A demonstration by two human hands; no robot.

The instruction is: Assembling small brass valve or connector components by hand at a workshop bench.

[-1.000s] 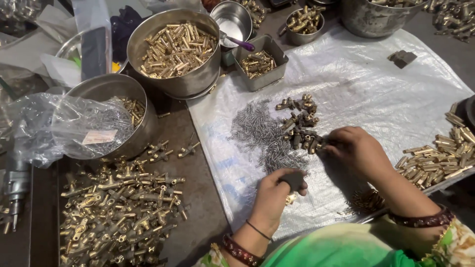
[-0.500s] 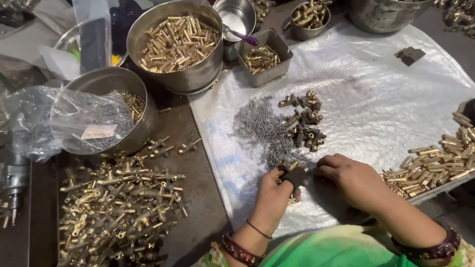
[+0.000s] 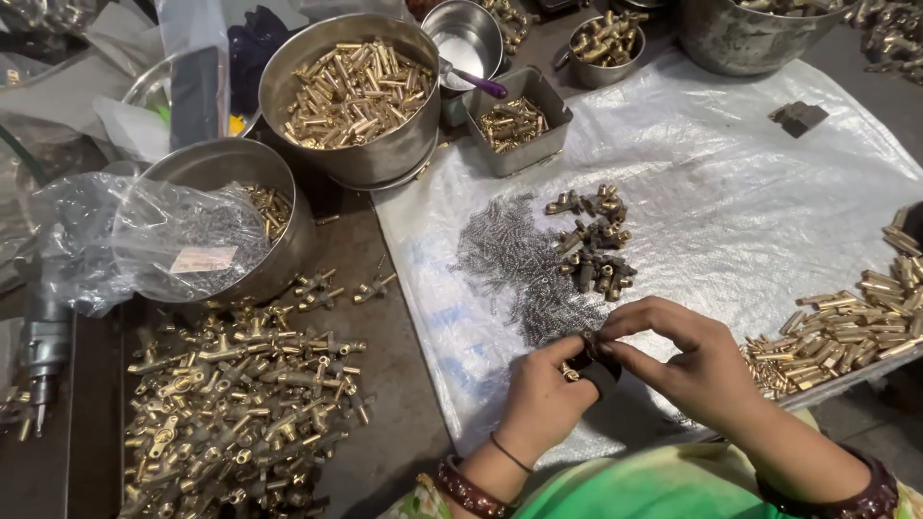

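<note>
The fingers (image 3: 630, 351) of both hands met at the near edge of the white plastic sheet (image 3: 750, 202), pinched shut on one small dark fitting (image 3: 594, 363). The left hand (image 3: 543, 399) gripped it from below and the right hand (image 3: 697, 370) pressed on it from the right with thumb and forefinger. The fitting was mostly covered; it seemed to lie roughly across, from one hand to the other, but its long axis could not be told for sure. A small brass piece (image 3: 569, 373) showed at the left fingertips.

Just beyond the hands lay a grey heap of little springs (image 3: 505, 259), and beside it a cluster of dark fittings (image 3: 596, 245) lying every which way. To the right, near the sheet's edge, brass tubes (image 3: 846, 322) lay piled, mostly pointing left to right. The sheet between that pile and the cluster was bare, leaving room to move.

On the dark table (image 3: 385, 384) to the left sprawled a big heap of brass tee pieces (image 3: 231, 404). Behind stood a steel bowl (image 3: 240, 192) with a plastic bag (image 3: 154, 240) in it, a large pot of brass tubes (image 3: 351, 96) and a square tin (image 3: 519, 120).
</note>
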